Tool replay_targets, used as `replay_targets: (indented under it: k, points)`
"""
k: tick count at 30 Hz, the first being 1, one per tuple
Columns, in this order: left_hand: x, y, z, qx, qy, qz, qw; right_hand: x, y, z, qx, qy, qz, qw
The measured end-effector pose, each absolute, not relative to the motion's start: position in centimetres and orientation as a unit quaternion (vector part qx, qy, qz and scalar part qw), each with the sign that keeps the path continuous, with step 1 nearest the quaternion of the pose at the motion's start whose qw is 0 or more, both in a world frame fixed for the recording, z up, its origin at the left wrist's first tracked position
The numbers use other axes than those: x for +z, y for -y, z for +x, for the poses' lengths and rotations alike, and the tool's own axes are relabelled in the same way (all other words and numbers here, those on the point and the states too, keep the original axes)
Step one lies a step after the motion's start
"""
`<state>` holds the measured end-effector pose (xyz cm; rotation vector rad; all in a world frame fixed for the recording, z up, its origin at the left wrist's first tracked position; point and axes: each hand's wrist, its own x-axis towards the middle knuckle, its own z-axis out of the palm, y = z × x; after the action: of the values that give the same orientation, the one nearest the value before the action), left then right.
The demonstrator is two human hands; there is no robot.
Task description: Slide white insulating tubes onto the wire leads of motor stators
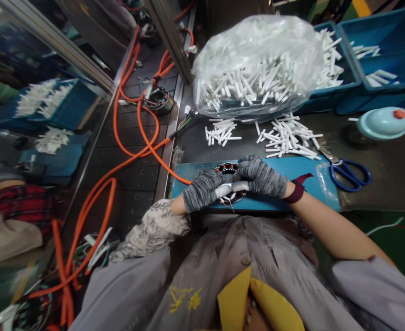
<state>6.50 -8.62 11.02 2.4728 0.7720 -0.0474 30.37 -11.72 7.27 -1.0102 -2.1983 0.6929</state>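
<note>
On a blue mat (312, 177) in front of me lies a ring-shaped motor stator (227, 168) with dark and copper-coloured windings. My left hand (204, 189), in a grey knit glove with whitish thumb tip, is closed on its left side. From the right, my right hand (260, 177), gloved alike and with a maroon band at the wrist, grips the stator too. Both thumbs meet over its near edge, where white sleeves and thin wires show. An orange cable (179, 177) runs up to my left hand. Much of the stator is hidden under the gloves.
Behind the mat sit loose white tubes (290, 135) and a plastic bag (257, 69) full of them. Blue bins (378, 94) stand at the back right. Blue-handled scissors (350, 175) lie right. Another stator (159, 100) rests on the conveyor (133, 170); a co-worker's sleeve (25, 204) is far left.
</note>
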Motion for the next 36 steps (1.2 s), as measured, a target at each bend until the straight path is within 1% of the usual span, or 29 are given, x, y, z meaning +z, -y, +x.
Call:
replay_targets:
  k: [3,4,6,8,11,13,15,17,19,20,22,25,27,29,31,33,36]
  points:
    - [11.5,9.2,8.3,-0.133,-0.329,0.923,0.147,7.3,12.4,31.7,0.256,0.833,-0.387,0.302]
    - [11.7,9.5,9.2,-0.159,-0.345,0.917,0.119,7.3,12.7,32.3,0.277,0.819,-0.396,0.311]
    - [12.0,9.9,11.0,-0.18,-0.357,0.912,0.095,7.3,13.2,33.2,0.335,0.771,-0.426,0.334]
    - [12.3,10.3,12.4,-0.163,-0.354,0.917,0.089,7.1,13.8,33.8,0.388,0.716,-0.458,0.355]
    - [12.7,10.9,12.1,-0.106,-0.353,0.927,0.069,6.8,15.1,34.2,0.422,0.654,-0.498,0.383]
    - [12.9,11.4,9.9,-0.058,-0.35,0.934,0.036,6.6,16.3,34.3,0.444,0.644,-0.51,0.359]
    - [12.6,11.6,6.6,-0.022,-0.325,0.945,0.002,6.4,17.3,33.9,0.462,0.665,-0.505,0.3]
    - [11.5,11.2,3.4,-0.008,-0.268,0.963,-0.009,6.2,17.9,32.6,0.445,0.699,-0.505,0.243]
    - [9.6,10.4,1.2,0.028,-0.211,0.977,0.009,5.9,17.7,31.0,0.367,0.719,-0.55,0.215]
    - [8.7,10.1,0.8,0.051,-0.206,0.977,0.013,5.8,17.4,30.2,0.336,0.729,-0.561,0.2]
    - [7.3,10.0,0.8,0.074,-0.236,0.969,-0.008,5.9,16.6,29.5,0.264,0.734,-0.59,0.208]
    - [6.9,10.7,2.5,0.052,-0.324,0.944,-0.049,6.6,15.9,31.0,0.177,0.714,-0.635,0.234]
    - [7.4,11.1,4.1,0.022,-0.37,0.929,-0.007,7.2,15.4,33.4,0.122,0.688,-0.678,0.228]
    - [7.9,11.0,5.6,-0.001,-0.406,0.912,0.062,7.6,14.5,36.2,0.067,0.671,-0.714,0.188]
    - [8.3,10.7,6.4,-0.001,-0.426,0.897,0.118,7.4,13.4,38.6,0.05,0.674,-0.721,0.152]
    - [8.5,10.6,6.2,0.034,-0.426,0.89,0.161,6.7,12.4,40.3,0.052,0.701,-0.701,0.121]
    - [8.5,11.0,4.7,0.148,-0.39,0.879,0.232,5.4,11.7,41.7,0.052,0.735,-0.668,0.104]
